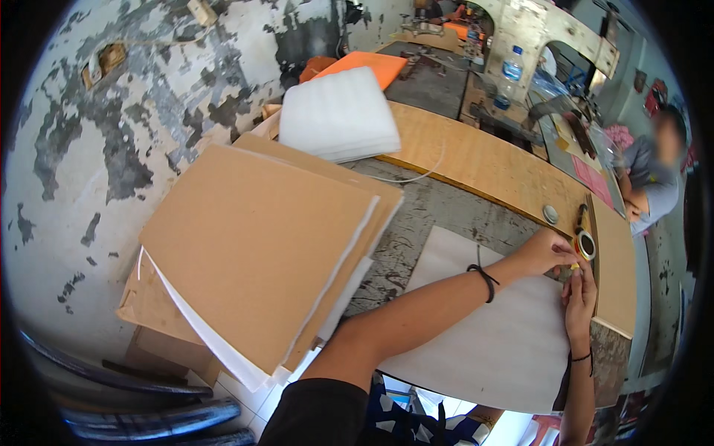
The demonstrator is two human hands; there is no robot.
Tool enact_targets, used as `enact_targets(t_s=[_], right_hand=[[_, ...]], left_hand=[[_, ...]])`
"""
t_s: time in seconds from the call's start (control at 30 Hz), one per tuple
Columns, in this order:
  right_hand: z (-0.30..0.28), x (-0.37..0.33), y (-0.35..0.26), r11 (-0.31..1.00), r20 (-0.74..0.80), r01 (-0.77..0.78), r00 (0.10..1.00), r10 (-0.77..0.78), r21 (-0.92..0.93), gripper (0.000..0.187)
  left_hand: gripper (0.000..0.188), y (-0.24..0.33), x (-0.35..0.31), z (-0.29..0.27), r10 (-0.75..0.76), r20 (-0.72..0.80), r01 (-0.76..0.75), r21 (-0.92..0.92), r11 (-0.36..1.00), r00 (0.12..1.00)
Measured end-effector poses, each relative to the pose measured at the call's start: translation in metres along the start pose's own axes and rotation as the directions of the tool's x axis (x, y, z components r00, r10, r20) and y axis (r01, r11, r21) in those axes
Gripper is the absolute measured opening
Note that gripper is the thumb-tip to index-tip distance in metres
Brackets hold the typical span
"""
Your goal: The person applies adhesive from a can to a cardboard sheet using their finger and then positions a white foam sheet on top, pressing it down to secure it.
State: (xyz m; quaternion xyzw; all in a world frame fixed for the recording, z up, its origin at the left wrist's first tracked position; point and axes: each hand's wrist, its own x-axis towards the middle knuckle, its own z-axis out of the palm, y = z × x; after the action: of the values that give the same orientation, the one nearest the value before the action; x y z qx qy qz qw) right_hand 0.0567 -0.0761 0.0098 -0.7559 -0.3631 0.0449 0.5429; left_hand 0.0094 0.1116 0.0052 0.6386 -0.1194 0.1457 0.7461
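My left hand (pixel 547 253) reaches across to the right side of the table, its fingers closed in a pinch. Just below it, my right hand (pixel 579 301) comes up with thumb and fingers closed. A small yellow piece (pixel 575 266) sits between the fingertips of both hands, too small to name. Right beside the fingers lies a tape roll (pixel 585 245) with a dark core. Under my left forearm a white foam sheet (pixel 476 327) lies flat on the worn grey table (pixel 416 201).
A stack of brown boards (pixel 260 245) with white sheets fills the left. Behind it are folded white foam (pixel 338 111) and an orange sheet (pixel 364 67). A brown board (pixel 613 267) lies at right, near a round lid (pixel 550 214). A water bottle (pixel 510 74) stands farther back; another person (pixel 654 171) sits beyond.
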Motion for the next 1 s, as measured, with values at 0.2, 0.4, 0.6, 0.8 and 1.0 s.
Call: enact_targets(t_s=[0.2,0.4,0.6,0.8,1.0], right_hand=[[0.004,0.001,-0.003,1.000,0.084,0.018,0.996,-0.018,0.006,0.032],[0.000,0.001,-0.013,0.998,0.092,0.057,0.994,-0.056,-0.010,0.031],[0.000,0.002,-0.024,0.997,0.103,0.071,0.992,-0.069,-0.018,0.029],[-0.005,0.004,-0.019,0.998,0.076,0.066,0.995,-0.067,0.019,0.028],[0.001,0.005,-0.017,0.995,0.085,-0.026,0.996,0.017,0.101,0.026]], left_hand=[[0.026,0.001,-0.003,-0.007,-0.086,0.082,0.084,0.030,0.996,0.993],[0.024,0.012,-0.003,-0.002,-0.175,0.005,0.175,0.039,0.984,0.985],[0.027,0.013,-0.002,-0.005,-0.208,0.021,0.208,0.025,0.978,0.978],[0.031,0.019,-0.003,-0.004,-0.138,0.119,0.136,0.025,0.990,0.983],[0.032,0.017,-0.005,-0.003,-0.182,0.096,0.180,0.035,0.983,0.979]])
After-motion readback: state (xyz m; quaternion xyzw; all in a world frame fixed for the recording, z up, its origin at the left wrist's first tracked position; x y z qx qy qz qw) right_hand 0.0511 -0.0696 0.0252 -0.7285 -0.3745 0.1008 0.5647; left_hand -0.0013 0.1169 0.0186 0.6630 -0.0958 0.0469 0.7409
